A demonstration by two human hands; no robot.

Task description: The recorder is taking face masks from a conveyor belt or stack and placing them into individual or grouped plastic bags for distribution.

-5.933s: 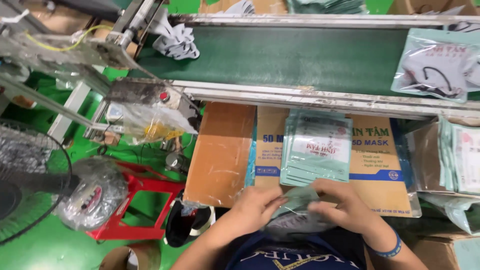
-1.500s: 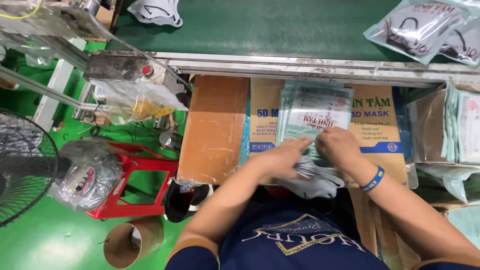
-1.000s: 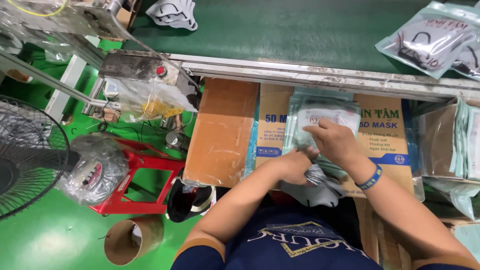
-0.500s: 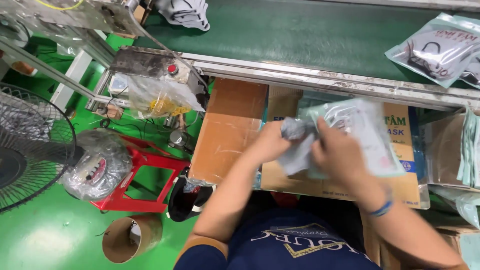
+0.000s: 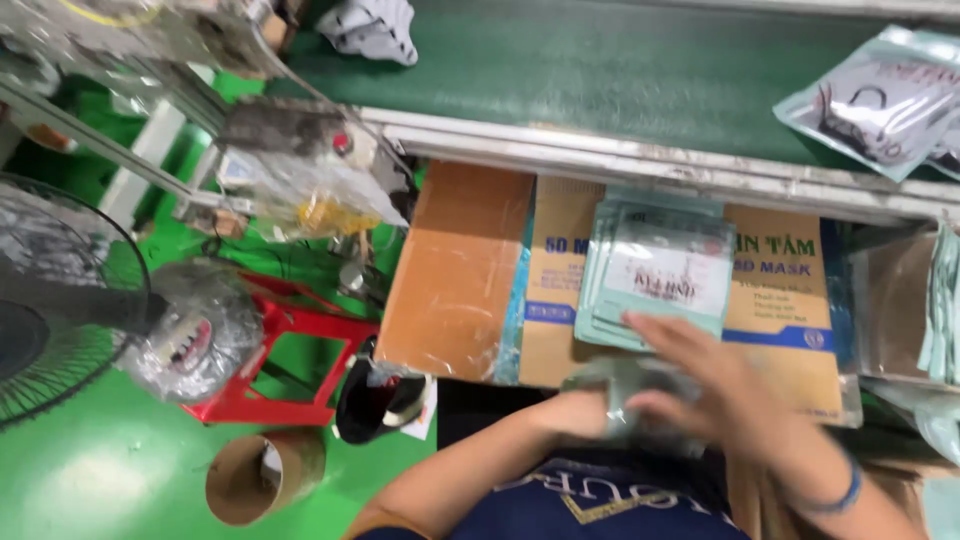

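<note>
Both hands close on a soft grey bundle above the lap, packing bench beyond.

Left hand point(image 5: 580, 412) & right hand point(image 5: 705, 385) grip a crumpled grey mask bundle point(image 5: 630, 385) between them, fingers curled round it; motion blur hides finer detail. Just past the fingertips: a stack of flat, glossy pale-green pouches point(image 5: 655, 275) lying on a brown cardboard carton point(image 5: 560, 290) w/ blue print. Further out, beyond a metal rail, a dark green conveyor belt point(image 5: 620, 70) carries a clear plastic pouch point(image 5: 880, 100) holding dark masks, far right of the fingers. Far left: wire-guard fan point(image 5: 50, 300), red stool point(image 5: 270, 370), cardboard tape core point(image 5: 262, 475).
</note>
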